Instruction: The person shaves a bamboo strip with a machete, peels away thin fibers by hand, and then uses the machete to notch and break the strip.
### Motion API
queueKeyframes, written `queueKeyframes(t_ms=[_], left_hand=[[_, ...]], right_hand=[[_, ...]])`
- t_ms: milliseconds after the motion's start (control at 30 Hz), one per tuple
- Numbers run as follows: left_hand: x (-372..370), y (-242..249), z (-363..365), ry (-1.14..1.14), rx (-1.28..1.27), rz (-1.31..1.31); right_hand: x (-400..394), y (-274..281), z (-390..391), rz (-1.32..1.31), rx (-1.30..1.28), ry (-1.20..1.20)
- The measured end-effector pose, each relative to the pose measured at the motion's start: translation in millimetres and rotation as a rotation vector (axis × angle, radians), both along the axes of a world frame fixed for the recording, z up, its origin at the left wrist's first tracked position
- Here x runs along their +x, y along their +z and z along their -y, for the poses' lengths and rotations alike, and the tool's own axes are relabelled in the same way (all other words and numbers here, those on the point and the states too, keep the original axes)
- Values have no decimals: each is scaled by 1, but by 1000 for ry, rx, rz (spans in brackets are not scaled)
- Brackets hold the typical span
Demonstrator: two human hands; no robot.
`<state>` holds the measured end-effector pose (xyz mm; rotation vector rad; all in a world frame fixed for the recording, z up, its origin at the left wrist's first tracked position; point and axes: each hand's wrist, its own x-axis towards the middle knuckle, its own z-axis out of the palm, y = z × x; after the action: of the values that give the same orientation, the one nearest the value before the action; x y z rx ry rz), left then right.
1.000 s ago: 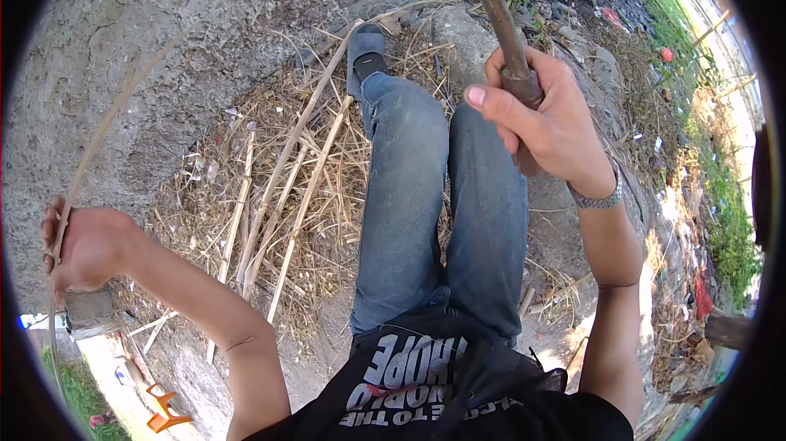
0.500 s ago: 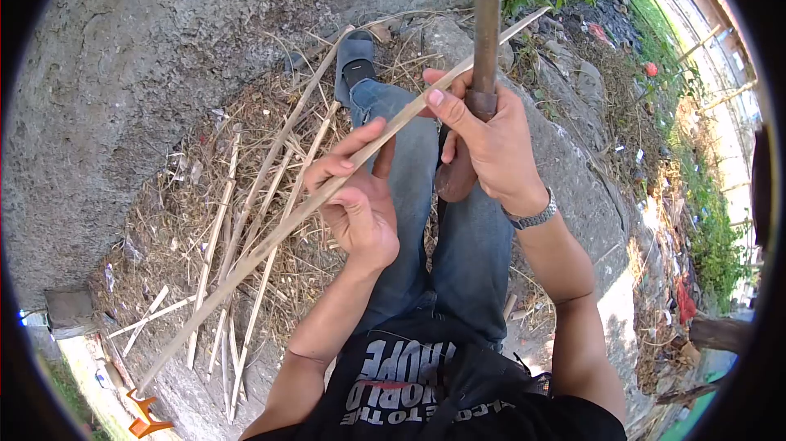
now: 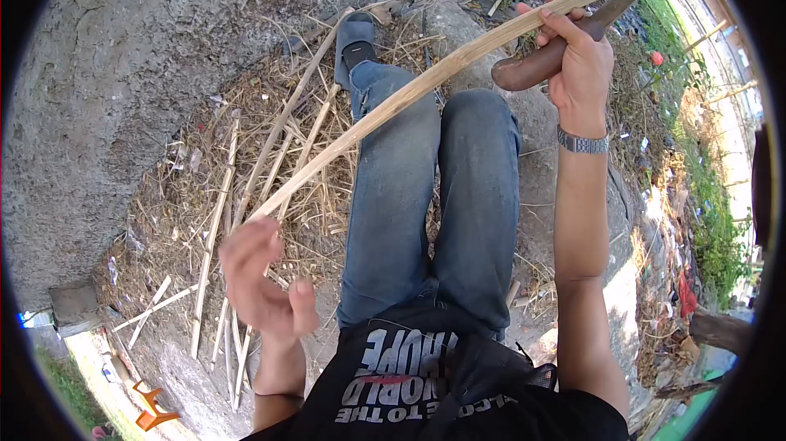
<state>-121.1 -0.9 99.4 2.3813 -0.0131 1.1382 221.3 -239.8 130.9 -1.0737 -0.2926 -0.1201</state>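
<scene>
My right hand (image 3: 577,60) is closed around the brown wooden handle of a large knife (image 3: 536,66), whose dark blade points up and to the right. The same hand pinches a long, pale split bamboo strip (image 3: 442,71) between thumb and fingers near its upper end. From there the strip slants down to the left across my knees, gently bowed. My left hand (image 3: 266,281) is slightly blurred at the strip's lower end, its thumb spread well away from the fingers. Those fingertips are right by the strip's tip.
Several bamboo strips (image 3: 211,265) lie on the littered ground at the left. A rough concrete wall (image 3: 123,72) rises beyond them. My legs in jeans (image 3: 393,203) stretch forward over a grey rock (image 3: 540,162). An orange object (image 3: 151,408) is at lower left, green plants (image 3: 712,236) at right.
My right hand has moved up and to the right with the knife and strip, and the blade has swung rightward. My left hand has left the strip's middle and dropped down-left toward its lower end.
</scene>
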Motion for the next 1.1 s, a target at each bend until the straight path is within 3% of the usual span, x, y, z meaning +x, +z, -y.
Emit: queueKeyframes(t_ms=[67,133,233,300,433,500,567,633,667,800,867,1100], left_hand=[[14,-11,-22,211,67,-268],[20,-38,-42,115,51,-472],[20,-58,-34,9,-37,-562],[15,-66,-23,-83,-435,-842],[16,-76,2,-153,-661,-760],[17,-82,8,-220,-841,-782],[22,-83,19,-260,-924,-736],[32,-77,26,-326,-1250,-713],[39,-75,27,-381,-1328,-670],[55,-59,30,-401,-1412,-578],[58,-60,33,-409,-1427,-577],[59,-67,42,-353,-1558,-632]], right_hand=[[6,5,4,35,-13,7],[10,13,6,54,-39,-3],[0,26,6,87,-67,25],[-5,28,9,115,-120,50],[-26,29,8,117,-387,55],[-47,28,6,82,-698,27],[-71,23,2,81,-769,58],[-98,22,-1,91,-953,291],[-109,19,-4,230,-1081,329],[-139,-14,-16,506,-1358,532],[-150,-29,-21,599,-1391,475],[-149,-31,-25,580,-1650,523]])
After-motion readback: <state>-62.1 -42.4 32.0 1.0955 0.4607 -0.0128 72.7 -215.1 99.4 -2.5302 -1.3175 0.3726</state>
